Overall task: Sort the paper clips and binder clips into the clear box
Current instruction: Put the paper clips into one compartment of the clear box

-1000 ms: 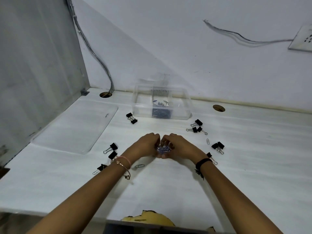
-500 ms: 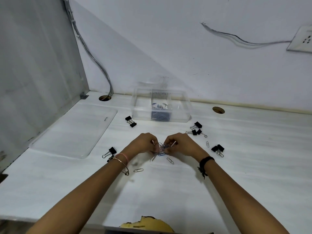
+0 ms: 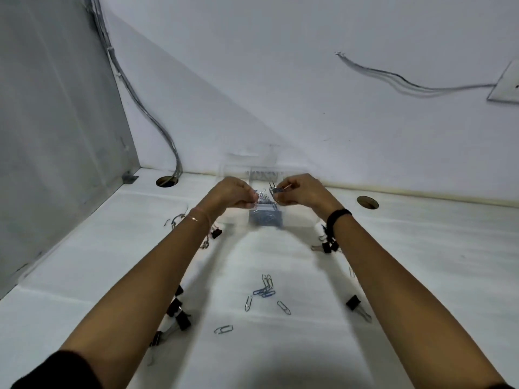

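On the white desk (image 3: 421, 276), against the grey side panel, a clear lid (image 3: 140, 217) lies flat at the far left, with a round cable hole (image 3: 167, 181) behind it and a bundle of grey cables dropping into it. Several black binder clips (image 3: 179, 315) sit beside and partly under the left forearm, another (image 3: 216, 233) close to the left wrist. The left hand (image 3: 231, 193) is raised over the clear box (image 3: 264, 197), its fingers pinched together on a tangle of blue paper clips (image 3: 262, 196). The right hand (image 3: 299, 190) faces it just across the gap, fingertips closed on the same bunch; a few clips stick out between the two hands. Inside the box, in its middle compartment, lies a blurred heap of blue clips (image 3: 265, 217). Nearer the camera, between the forearms, loose paper clips (image 3: 265, 289) are scattered on the desk. To the right, a binder clip (image 3: 327, 247) lies by the black wristband, another (image 3: 355, 303) against the right forearm. A second hole (image 3: 367, 202) and a wall socket (image 3: 505, 85) lie farther right.
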